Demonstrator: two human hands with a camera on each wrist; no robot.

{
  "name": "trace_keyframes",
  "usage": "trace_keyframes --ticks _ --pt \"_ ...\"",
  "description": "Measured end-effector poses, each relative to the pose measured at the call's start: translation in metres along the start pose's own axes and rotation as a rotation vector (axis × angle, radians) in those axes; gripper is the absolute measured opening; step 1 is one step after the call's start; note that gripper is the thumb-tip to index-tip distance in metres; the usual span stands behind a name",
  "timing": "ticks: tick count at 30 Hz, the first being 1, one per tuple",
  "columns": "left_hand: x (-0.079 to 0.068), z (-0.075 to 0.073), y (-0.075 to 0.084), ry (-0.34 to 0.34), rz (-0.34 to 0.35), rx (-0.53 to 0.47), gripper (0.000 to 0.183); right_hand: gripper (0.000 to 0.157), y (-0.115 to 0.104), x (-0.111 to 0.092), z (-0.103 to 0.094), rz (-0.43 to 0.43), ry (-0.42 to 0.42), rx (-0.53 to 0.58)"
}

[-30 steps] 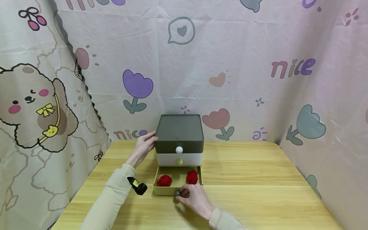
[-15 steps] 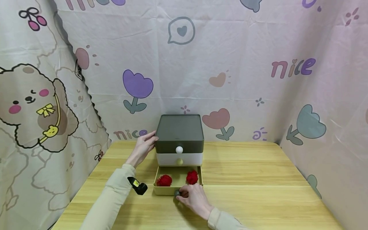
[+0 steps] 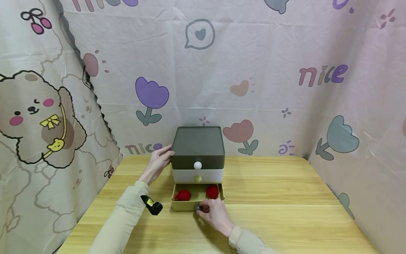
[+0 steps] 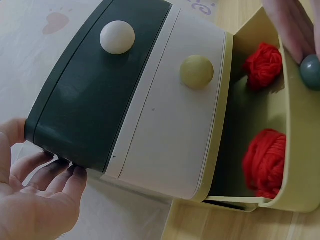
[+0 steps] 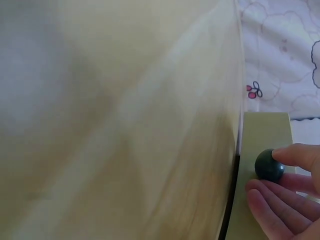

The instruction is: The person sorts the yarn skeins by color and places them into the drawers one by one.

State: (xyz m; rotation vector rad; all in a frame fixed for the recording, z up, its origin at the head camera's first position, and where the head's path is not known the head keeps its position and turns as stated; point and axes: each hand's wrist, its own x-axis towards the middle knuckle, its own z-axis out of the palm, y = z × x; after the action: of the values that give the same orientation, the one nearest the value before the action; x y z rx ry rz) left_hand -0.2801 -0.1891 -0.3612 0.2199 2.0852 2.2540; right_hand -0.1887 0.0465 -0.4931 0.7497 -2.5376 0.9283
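A small three-tier drawer box (image 3: pixel 198 141), dark green above, white in the middle and yellow-green below, stands on the table. Its bottom drawer (image 3: pixel 185 206) is pulled partly out, with two red yarn balls inside: one at the left (image 3: pixel 183 195), one at the right (image 3: pixel 212 192). My right hand (image 3: pixel 217 216) pinches the drawer's dark round knob (image 5: pixel 270 165) between thumb and fingers. At the upper left side of the box, my left hand (image 3: pixel 157 162) rests its extended fingertips on the dark top tier, as the left wrist view shows closely.
A white knob (image 3: pixel 197 165) and a yellow-green knob (image 3: pixel 198 178) mark the upper tiers. The wooden table (image 3: pixel 285 211) reaches back to a printed cloth (image 3: pixel 269 70). A black wrist camera (image 3: pixel 153 206) is strapped to the left sleeve.
The bottom drawer has slid a little inward, carrying both yarn balls, and my right hand has moved forward with its knob. My left hand stays in place.
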Motion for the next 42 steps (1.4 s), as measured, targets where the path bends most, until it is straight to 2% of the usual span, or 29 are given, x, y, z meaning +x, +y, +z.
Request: trace_keyframes --ticks 11,22,32,42 --pt "0.002 0.000 0.000 -0.002 0.002 -0.009 0.055 0.012 0.013 0.021 0.004 0.013 0.032 0.016" --pt "0.000 0.000 0.000 0.000 -0.006 -0.012 0.056 0.012 0.022 0.039 0.014 -0.009 0.097 -0.083" --pt "0.001 0.000 0.000 -0.010 -0.005 -0.002 0.055 0.013 0.028 0.048 0.017 0.043 0.126 -0.107" --pt "0.002 -0.001 0.000 -0.001 -0.004 -0.008 0.055 0.014 0.030 0.050 0.019 0.044 0.126 -0.122"
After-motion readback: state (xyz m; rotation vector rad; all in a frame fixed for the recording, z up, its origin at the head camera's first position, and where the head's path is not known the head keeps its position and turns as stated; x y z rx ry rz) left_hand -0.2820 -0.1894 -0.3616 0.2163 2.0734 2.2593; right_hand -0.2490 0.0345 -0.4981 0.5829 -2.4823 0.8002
